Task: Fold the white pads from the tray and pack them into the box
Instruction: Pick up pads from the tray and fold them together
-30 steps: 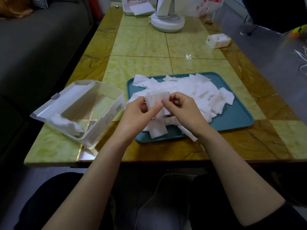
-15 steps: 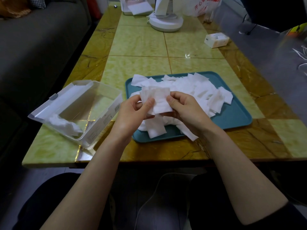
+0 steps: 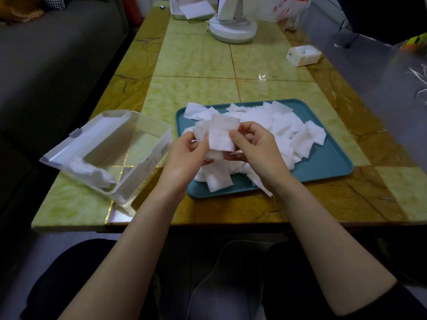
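Both the left hand and right hand pinched one limp white pad, which risked skewing if either thumb slipped.

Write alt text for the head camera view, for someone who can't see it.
A person's left hand and right hand pinch a white pad between them over a teal tray heaped with loose pads. To the left on the tiled table stands a clear box, lid open, with a few pads inside.
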Demonstrator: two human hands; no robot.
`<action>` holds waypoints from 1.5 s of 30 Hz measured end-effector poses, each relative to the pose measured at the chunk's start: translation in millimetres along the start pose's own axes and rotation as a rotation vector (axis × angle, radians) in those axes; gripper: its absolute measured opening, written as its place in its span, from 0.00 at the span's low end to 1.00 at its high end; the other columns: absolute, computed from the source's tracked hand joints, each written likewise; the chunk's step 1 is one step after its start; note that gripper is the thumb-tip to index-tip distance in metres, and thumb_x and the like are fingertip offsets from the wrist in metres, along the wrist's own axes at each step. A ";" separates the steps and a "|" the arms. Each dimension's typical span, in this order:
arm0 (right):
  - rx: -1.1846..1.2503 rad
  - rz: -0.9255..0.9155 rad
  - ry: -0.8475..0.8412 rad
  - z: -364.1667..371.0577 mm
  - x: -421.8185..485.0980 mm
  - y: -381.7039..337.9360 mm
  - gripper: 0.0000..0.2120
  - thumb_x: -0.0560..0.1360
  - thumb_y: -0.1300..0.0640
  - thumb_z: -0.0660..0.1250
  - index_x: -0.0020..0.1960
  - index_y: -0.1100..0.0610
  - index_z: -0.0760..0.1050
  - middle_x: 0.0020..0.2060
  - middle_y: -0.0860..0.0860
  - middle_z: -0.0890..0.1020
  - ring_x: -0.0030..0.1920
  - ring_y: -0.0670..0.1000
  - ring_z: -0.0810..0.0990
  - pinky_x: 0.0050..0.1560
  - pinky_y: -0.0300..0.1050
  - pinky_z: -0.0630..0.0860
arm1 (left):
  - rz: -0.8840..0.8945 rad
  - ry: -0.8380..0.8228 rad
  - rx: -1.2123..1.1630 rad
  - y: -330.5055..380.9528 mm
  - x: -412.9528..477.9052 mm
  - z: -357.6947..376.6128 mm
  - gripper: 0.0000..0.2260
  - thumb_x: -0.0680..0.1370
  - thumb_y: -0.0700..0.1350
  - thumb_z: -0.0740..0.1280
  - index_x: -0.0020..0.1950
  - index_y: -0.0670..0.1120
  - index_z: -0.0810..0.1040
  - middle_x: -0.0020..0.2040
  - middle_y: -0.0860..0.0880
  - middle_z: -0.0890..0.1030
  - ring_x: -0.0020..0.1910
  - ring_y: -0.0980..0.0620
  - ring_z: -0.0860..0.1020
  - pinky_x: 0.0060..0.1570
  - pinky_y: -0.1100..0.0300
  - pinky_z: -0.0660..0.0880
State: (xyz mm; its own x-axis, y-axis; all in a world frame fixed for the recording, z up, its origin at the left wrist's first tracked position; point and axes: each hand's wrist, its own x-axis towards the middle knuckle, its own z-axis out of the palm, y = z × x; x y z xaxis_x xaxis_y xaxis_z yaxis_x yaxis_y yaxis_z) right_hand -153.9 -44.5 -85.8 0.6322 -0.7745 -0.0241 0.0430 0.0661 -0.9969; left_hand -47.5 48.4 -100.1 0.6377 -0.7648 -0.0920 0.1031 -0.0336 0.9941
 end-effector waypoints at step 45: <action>-0.676 -0.406 -0.114 17.2 -11.5 0.0 0.06 0.73 0.61 0.69 0.49 0.52 0.77 0.40 0.43 0.78 0.40 0.41 0.75 0.39 0.30 0.70 | 0.363 0.033 0.555 17.7 -18.7 -36.0 0.11 0.77 0.38 0.67 0.55 0.48 0.70 0.47 0.60 0.74 0.44 0.65 0.74 0.42 0.75 0.69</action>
State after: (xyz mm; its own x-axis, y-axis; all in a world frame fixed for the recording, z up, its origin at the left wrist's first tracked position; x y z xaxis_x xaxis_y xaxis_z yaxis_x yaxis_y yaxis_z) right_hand -147.9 -24.8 -84.2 0.7447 -0.5845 0.3222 -0.1685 -0.6317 -0.7566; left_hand -30.1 85.2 -82.8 0.5820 -0.7700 0.2616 -0.5260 -0.1111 0.8432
